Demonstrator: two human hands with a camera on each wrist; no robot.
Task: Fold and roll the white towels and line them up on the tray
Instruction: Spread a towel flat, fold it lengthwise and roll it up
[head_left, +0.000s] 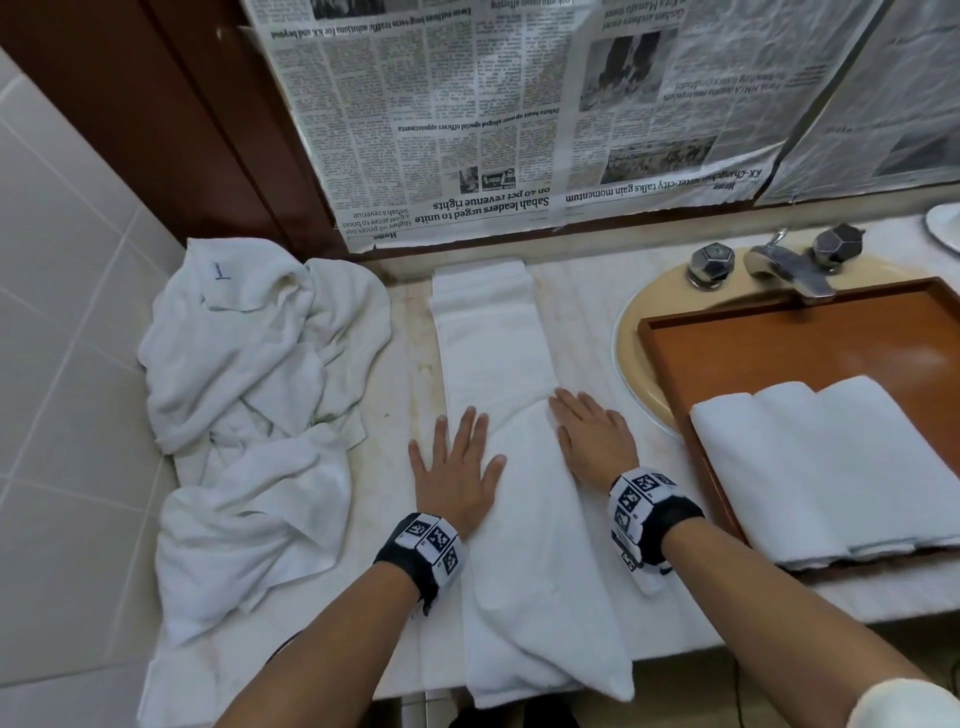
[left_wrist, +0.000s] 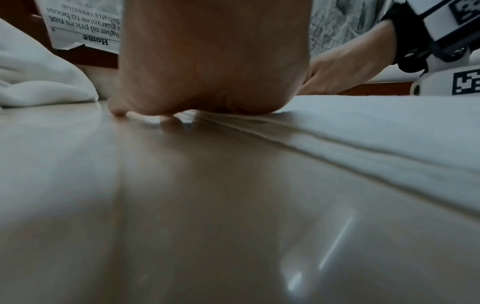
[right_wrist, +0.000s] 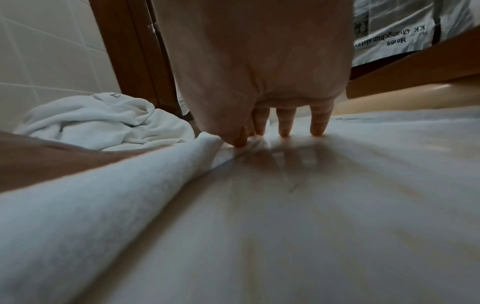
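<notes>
A long white towel (head_left: 498, 353), folded into a narrow strip, lies lengthwise on the marble counter, and its near end hangs over the front edge. My left hand (head_left: 457, 467) lies flat with spread fingers on the strip's left edge. My right hand (head_left: 592, 441) rests flat on its right edge, where a diagonal fold begins. In the right wrist view the thumb touches the towel (right_wrist: 103, 205) fold and the fingers (right_wrist: 285, 123) stay straight. The left wrist view shows the palm (left_wrist: 213, 72) pressing the towel (left_wrist: 363, 127) edge. Three rolled towels (head_left: 841, 467) sit side by side on the brown tray (head_left: 670, 364).
A heap of crumpled white towels (head_left: 249, 374) fills the counter's left end against the tiled wall. The tray lies across a beige sink (head_left: 631, 332) with a chrome faucet (head_left: 789, 270) behind it. Newspaper (head_left: 519, 119) covers the wall behind.
</notes>
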